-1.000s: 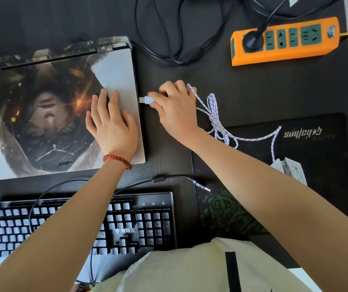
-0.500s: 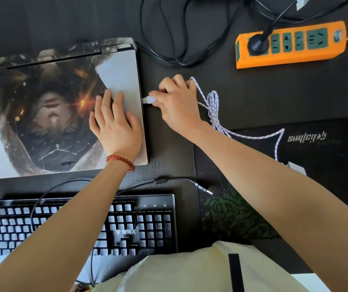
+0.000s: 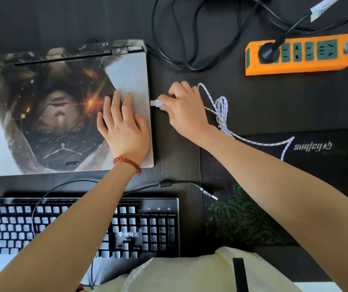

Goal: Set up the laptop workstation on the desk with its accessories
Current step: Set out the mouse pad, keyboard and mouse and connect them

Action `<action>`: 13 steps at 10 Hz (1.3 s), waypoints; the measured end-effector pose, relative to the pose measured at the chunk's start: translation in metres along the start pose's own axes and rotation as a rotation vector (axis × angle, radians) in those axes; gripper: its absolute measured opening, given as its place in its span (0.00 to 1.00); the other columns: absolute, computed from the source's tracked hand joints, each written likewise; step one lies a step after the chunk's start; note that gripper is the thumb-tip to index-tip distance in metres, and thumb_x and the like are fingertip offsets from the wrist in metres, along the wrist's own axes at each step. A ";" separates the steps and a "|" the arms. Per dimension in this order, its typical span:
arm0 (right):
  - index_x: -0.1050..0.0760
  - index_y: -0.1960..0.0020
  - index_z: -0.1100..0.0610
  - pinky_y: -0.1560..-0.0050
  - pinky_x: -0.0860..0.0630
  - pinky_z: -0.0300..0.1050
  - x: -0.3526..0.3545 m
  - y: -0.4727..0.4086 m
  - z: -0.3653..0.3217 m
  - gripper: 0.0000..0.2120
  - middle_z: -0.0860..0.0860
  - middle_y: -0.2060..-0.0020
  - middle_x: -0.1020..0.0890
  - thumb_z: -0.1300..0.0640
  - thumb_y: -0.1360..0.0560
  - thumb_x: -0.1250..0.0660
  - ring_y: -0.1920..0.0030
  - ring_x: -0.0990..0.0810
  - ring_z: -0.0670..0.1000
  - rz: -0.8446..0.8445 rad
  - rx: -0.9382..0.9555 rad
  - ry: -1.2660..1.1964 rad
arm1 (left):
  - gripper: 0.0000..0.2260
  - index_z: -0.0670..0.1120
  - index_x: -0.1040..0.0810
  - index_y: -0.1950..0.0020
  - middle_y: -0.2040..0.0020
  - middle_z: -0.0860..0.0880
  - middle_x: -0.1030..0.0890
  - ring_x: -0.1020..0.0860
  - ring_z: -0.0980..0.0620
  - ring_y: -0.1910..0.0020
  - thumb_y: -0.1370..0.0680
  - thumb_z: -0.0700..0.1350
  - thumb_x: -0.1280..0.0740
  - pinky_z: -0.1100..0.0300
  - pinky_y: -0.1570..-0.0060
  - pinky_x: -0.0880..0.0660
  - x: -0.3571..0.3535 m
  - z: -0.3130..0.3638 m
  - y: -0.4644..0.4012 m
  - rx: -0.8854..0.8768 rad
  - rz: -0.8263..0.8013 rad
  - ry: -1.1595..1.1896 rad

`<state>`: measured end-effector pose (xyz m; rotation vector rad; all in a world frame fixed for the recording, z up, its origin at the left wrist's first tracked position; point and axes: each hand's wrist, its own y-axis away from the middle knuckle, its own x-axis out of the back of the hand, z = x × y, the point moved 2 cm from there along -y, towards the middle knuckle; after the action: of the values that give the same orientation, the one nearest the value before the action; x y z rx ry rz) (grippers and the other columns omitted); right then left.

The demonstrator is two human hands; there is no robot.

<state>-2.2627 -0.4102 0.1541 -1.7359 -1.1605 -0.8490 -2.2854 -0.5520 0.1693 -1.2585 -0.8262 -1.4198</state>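
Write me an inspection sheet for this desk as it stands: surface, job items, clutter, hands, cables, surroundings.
Surface: dark desk; black mouse pad at right.
Job's things: laptop closed, picture on lid; keyboard in front of it; orange power strip far right, one black plug in. Mouse not seen.
Clutter: nothing seen.
Grippers: left hand flat on the lid by its right edge; right hand pinches a USB plug just off the laptop's right side, not seated.
Cables: white braided cable bunched behind right hand; keyboard cable end loose on mouse pad; black cords looped at back.
Surroundings: pale floor at the edges.
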 end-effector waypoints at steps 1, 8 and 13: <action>0.20 0.62 0.57 0.63 0.41 0.44 0.001 -0.003 0.002 0.02 0.54 0.66 0.25 0.61 0.34 0.32 0.60 0.33 0.52 0.011 0.012 -0.004 | 0.20 0.45 0.29 0.34 0.30 0.44 0.30 0.36 0.42 0.29 0.25 0.43 0.46 0.43 0.32 0.42 0.000 0.000 0.000 -0.002 0.002 0.002; 0.20 0.60 0.57 0.62 0.40 0.47 0.006 -0.003 -0.003 0.05 0.56 0.64 0.23 0.63 0.35 0.31 0.63 0.24 0.58 -0.120 -0.025 0.059 | 0.19 0.46 0.29 0.34 0.31 0.44 0.30 0.35 0.42 0.29 0.25 0.43 0.46 0.42 0.32 0.41 -0.001 -0.001 -0.001 -0.016 0.016 -0.002; 0.27 0.48 0.56 0.56 0.48 0.47 0.010 -0.002 -0.011 0.18 0.50 0.61 0.20 0.72 0.32 0.42 0.52 0.28 0.56 -0.179 -0.288 -0.142 | 0.19 0.45 0.29 0.35 0.31 0.44 0.29 0.35 0.42 0.29 0.25 0.43 0.45 0.42 0.32 0.41 -0.002 -0.001 0.000 -0.017 0.020 0.007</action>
<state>-2.2621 -0.4165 0.1681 -1.9728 -1.3566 -1.0567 -2.2860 -0.5523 0.1675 -1.2709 -0.7958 -1.4171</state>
